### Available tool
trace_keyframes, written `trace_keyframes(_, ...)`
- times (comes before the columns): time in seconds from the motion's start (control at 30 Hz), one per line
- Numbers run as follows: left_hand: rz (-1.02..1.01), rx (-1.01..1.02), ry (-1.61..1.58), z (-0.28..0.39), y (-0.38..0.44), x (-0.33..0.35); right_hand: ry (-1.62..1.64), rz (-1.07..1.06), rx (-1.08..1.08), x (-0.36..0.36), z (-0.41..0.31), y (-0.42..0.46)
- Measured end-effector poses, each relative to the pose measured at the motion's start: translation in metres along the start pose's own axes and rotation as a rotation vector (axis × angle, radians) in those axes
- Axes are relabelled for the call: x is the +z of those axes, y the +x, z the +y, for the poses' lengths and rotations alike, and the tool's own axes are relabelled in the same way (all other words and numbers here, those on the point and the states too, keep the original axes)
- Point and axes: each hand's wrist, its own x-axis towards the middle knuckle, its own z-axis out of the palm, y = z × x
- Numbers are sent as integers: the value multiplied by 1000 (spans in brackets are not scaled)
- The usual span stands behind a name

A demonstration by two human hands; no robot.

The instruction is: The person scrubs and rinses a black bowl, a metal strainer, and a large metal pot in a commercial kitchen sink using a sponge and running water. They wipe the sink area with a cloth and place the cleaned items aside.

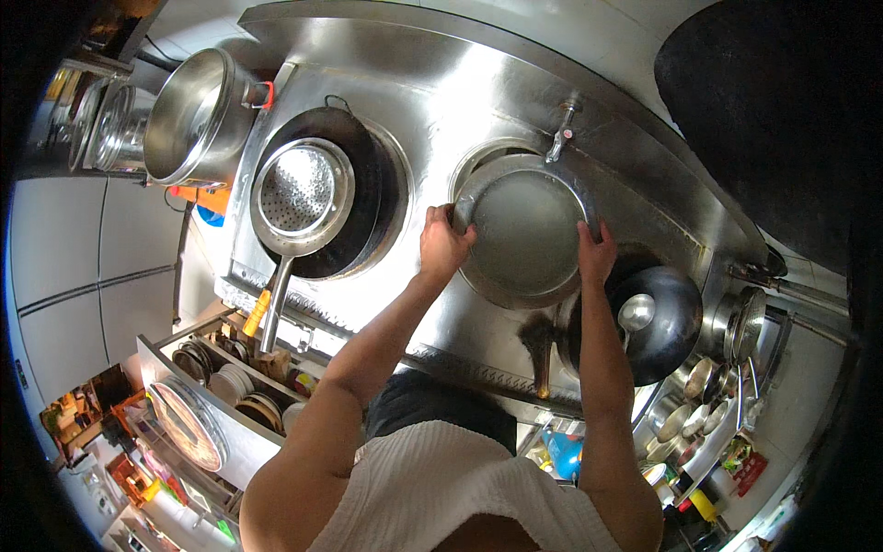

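A round, wide-rimmed metal basin point(528, 234) is held between my two hands at the middle of the steel stove counter. My left hand point(445, 241) grips its left rim, thumb on the upper side. On the opposite side, my right hand point(596, 254) clasps the rim with the thumb over the edge. The inside looks dull grey-green; whether it holds liquid I cannot tell. Behind the basin, a round counter opening point(476, 162) shows in part. A metal water tap point(562, 138) reaches toward the basin's far rim.
To the left, a perforated steel strainer point(296, 190) rests over a black wok point(365, 207). A large steel pot point(190, 117) stands beyond it. At right sits another black wok point(666, 331) with a metal ladle point(636, 314). An open drawer point(227, 414) below left holds dishes.
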Motion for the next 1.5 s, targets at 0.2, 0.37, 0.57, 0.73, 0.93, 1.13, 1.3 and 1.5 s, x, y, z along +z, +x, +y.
trace_keyframes(0.2, -19, -72, -87, -17, -58, -5, -22, -69, 107, -16, 41, -39)
trace_keyframes(0.37, -182, -219, -198, -21, -109, -22, 9, -4, 39, -37, 85, -82)
trace_keyframes(0.57, -205, -159, -123, -69, -166, -8, 38, -112, -34, -65, 84, -142)
trace_keyframes(0.73, -290, -188, -71, -83, -205, -4, 27, -142, -26, -76, 122, -167)
trace_keyframes(0.93, -349, -279, -101, -105, -237, 9, -80, -153, -45, -96, 110, -196)
trace_keyframes(1.13, -593, -339, -118, -113, -238, 20, -189, -121, -203, -108, 131, -197)
trace_keyframes(1.3, -546, -283, -86, -120, -242, 35, -315, -104, -204, -118, 98, -203)
trace_keyframes(1.5, -589, -317, -147, -127, -249, 61, -437, -94, -171, -132, 79, -202)
